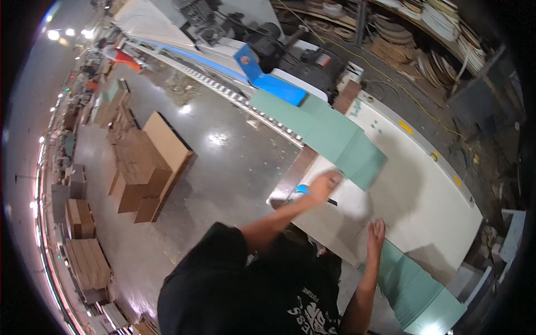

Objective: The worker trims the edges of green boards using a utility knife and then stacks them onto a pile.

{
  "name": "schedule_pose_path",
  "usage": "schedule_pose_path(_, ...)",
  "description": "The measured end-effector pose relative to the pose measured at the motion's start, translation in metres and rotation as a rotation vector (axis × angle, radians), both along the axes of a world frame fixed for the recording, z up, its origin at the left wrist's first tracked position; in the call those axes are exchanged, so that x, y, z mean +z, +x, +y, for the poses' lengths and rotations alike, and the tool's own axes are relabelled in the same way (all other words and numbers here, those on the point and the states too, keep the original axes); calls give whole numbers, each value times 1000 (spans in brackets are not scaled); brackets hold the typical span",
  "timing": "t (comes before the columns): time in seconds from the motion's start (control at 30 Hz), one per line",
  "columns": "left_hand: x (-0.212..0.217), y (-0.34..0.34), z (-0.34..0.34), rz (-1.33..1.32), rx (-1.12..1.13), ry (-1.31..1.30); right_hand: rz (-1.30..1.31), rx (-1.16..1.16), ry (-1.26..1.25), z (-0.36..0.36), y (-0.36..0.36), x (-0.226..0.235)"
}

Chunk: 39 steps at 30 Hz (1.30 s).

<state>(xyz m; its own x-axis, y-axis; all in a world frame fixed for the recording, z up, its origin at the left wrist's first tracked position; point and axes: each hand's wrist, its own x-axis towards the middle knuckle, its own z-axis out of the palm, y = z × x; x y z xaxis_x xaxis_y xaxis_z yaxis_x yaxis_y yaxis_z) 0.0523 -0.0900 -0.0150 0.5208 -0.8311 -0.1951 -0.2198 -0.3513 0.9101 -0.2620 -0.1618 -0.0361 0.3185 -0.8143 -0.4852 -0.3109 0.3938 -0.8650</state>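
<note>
Step in hand: pulling green sheets [329, 131] along white tabletop [424, 195]. Left hand [325, 184] flat, fingers spread, on near sheet edge; right hand [376, 233] open, resting by green stack [416, 285]. Next move probably needs steady slide toward stack.

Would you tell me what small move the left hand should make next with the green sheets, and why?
Probably draw the nearest green sheet toward the fanned stack. The left hand already rests at that sheet's near edge on the white table, and the right hand lies flat beside the stack.
</note>
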Motion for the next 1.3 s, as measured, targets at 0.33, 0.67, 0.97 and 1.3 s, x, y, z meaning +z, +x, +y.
schedule_pose_path(0.33, -15, 302, 25, -905, 413, 151, 59, -78, 135, -107, 134, -25)
schedule_pose_path(0.67, -37, 401, 0, -724, 229, 627, 81, -176, 124, -125, 174, -50)
schedule_pose_path(0.97, -25, 253, -28, -640, 45, 360, 180, -164, 122, -125, 182, -36)
schedule_pose_path(1.3, -29, 196, -48, -385, 90, 137, 237, -264, 266, -122, 180, -32)
